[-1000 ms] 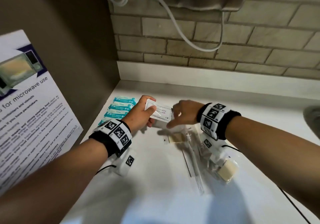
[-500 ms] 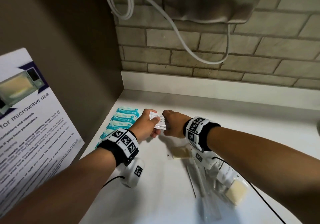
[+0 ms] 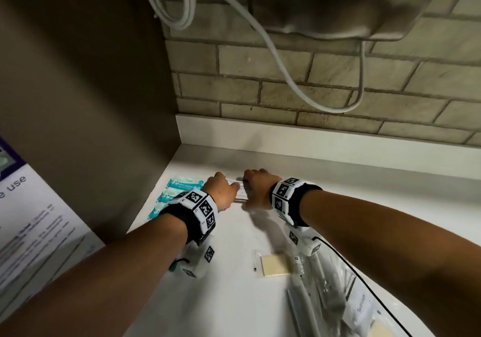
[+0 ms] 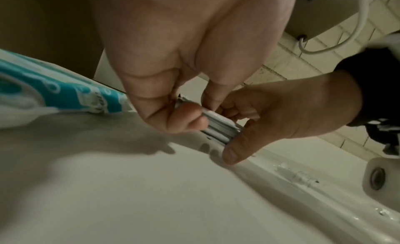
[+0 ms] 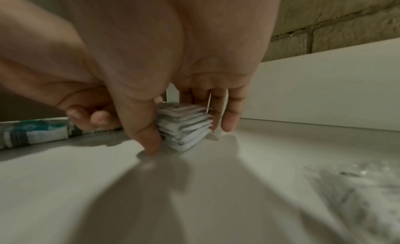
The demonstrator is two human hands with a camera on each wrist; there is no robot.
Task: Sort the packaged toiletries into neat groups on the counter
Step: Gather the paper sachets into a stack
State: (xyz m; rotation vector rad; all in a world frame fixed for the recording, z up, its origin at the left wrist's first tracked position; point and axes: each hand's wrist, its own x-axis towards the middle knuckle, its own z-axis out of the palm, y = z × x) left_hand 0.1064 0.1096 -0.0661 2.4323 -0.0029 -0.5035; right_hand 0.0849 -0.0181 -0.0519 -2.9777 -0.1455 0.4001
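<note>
A stack of thin white sachets (image 3: 240,190) (image 5: 186,126) (image 4: 218,123) stands on the white counter (image 3: 234,297) near the back left corner. My left hand (image 3: 221,190) (image 4: 184,109) grips its left end with curled fingers and thumb. My right hand (image 3: 256,189) (image 5: 186,127) clasps its right end, thumb at the front, fingers behind, tips touching the counter. A row of teal packets (image 3: 179,193) (image 4: 65,93) (image 5: 32,133) lies just left of the stack.
Clear-wrapped toiletries (image 3: 325,284) and a pale square soap packet (image 3: 274,265) lie on the counter near my right forearm. A brick wall with a white upstand (image 3: 312,138) closes the back, a brown side wall (image 3: 91,102) the left. A white cable (image 3: 286,63) hangs above.
Both hands have carried the white sachets away from the clear packets toward the back left, lowering them onto the counter beside the teal packets.
</note>
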